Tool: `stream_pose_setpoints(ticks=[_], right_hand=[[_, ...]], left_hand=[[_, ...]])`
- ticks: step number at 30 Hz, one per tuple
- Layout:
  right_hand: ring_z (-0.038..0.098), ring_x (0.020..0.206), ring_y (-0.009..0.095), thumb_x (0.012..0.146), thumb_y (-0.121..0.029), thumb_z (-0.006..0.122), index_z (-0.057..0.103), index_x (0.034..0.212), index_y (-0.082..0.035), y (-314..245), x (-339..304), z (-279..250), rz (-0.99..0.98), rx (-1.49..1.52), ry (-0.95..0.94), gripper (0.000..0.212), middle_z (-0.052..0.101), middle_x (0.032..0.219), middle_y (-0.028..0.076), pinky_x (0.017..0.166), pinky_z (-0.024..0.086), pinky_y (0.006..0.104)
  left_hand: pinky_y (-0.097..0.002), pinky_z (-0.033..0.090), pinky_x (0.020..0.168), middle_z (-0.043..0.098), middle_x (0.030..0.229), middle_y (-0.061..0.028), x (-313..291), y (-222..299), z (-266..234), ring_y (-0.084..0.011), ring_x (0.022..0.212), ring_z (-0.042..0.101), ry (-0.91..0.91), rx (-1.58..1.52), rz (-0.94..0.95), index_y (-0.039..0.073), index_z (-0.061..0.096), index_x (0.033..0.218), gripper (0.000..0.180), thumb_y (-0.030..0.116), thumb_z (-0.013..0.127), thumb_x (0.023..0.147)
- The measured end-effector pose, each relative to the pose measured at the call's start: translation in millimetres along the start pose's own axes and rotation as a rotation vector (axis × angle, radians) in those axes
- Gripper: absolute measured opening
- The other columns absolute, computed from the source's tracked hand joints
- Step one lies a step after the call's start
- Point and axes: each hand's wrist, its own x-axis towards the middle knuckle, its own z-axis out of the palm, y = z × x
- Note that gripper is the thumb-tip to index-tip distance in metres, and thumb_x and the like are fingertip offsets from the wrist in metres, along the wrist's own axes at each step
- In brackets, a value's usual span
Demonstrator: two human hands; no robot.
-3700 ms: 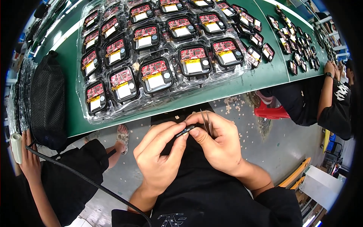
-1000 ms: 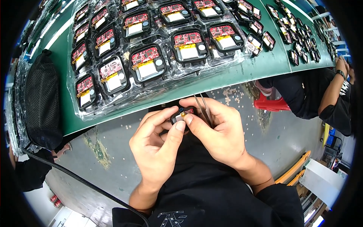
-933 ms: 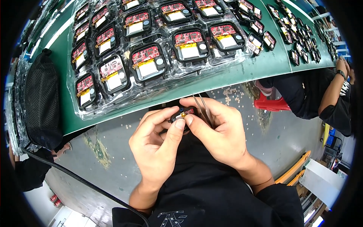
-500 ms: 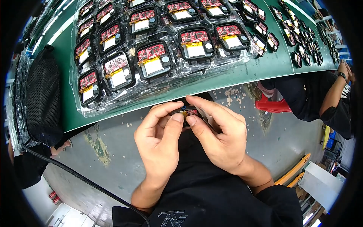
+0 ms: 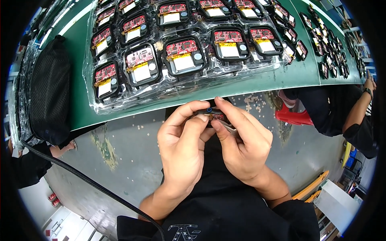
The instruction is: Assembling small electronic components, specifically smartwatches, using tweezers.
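Just off the near edge of the bench, both hands grip a small black device housing [image 5: 217, 117] with a red circuit board inside. My left hand [image 5: 181, 146] pinches its left side between thumb and fingers. On the other side, my right hand [image 5: 246, 146] holds it with the thumb below and the index finger along the top. The housing is tilted, so mostly its edge shows, and the fingers hide much of it. Beyond the hands, a clear plastic tray [image 5: 161, 89] carries rows of similar open housings [image 5: 185, 56] with red boards and white battery packs.
The tray rests on a green bench [image 5: 82, 114]. A black mesh pouch [image 5: 51, 90] stands at its left, with a black cable [image 5: 84, 178] running toward me. Loose housings [image 5: 331, 64] lie at the right, near a co-worker's arm [image 5: 357, 108]. A red stool [image 5: 293, 116] is under the bench.
The whole view has shifted, so bench and tray sit further right. Both hands keep hold of the housing, which is now tipped more edge-on, and the left thumb has moved over its board.
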Motion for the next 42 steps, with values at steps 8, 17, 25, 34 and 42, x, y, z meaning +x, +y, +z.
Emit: stream_pose_setpoints(ticks=[8, 17, 25, 34, 42], right_hand=[[0.075, 0.082, 0.025, 0.078, 0.015, 0.067, 0.068, 0.124, 0.004, -4.6, 4.0, -8.6, 0.075, 0.028, -0.066, 0.046, 0.072, 0.101, 0.020, 0.069, 0.059, 0.0297], [0.065, 0.089, 0.006, 0.096, 0.003, 0.066, 0.065, 0.126, 0.007, 3.1, 1.4, -9.1, 0.558, 0.668, -0.054, 0.030, 0.073, 0.101, 0.007, 0.072, 0.054, 0.0204], [0.065, 0.092, 0.007, 0.097, 0.000, 0.066, 0.064, 0.125, 0.009, -1.2, 11.2, -17.4, 0.682, 0.754, -0.137, 0.029, 0.071, 0.101, 0.006, 0.079, 0.053, 0.0206], [0.065, 0.093, 0.008, 0.096, -0.001, 0.066, 0.062, 0.126, 0.009, -9.6, 15.4, -23.2, 0.772, 0.865, -0.156, 0.032, 0.071, 0.104, 0.007, 0.081, 0.053, 0.0225], [0.064, 0.094, 0.008, 0.094, 0.002, 0.064, 0.061, 0.128, 0.008, -11.1, 18.6, -28.5, 0.818, 0.890, -0.205, 0.034, 0.068, 0.105, 0.006, 0.082, 0.053, 0.0227]], left_hand=[[-0.0340, 0.061, 0.087, 0.068, 0.106, -0.0107, -3.0, 1.0, 8.3, -0.0177, 0.096, 0.069, 0.075, 0.064, -0.001, -0.006, 0.064, 0.119, 0.023, -0.001, 0.053, 0.100], [-0.0245, 0.057, 0.080, 0.063, 0.111, -0.0101, -1.7, 1.7, 2.0, -0.0123, 0.092, 0.067, 0.039, 0.496, 0.158, -0.006, 0.067, 0.121, 0.027, -0.006, 0.066, 0.095], [-0.0258, 0.061, 0.078, 0.065, 0.111, -0.0124, -4.0, 11.1, 3.0, -0.0140, 0.093, 0.069, 0.031, 0.457, 0.116, -0.008, 0.065, 0.123, 0.029, -0.006, 0.067, 0.094], [-0.0339, 0.067, 0.076, 0.067, 0.112, -0.0151, -3.3, 17.3, 5.5, -0.0197, 0.098, 0.071, -0.027, 0.410, 0.053, -0.008, 0.061, 0.125, 0.029, 0.001, 0.062, 0.097], [-0.0344, 0.067, 0.076, 0.068, 0.109, -0.0182, -4.2, 9.9, -1.0, -0.0212, 0.096, 0.072, -0.023, 0.461, 0.112, -0.012, 0.060, 0.122, 0.027, -0.002, 0.061, 0.096]])
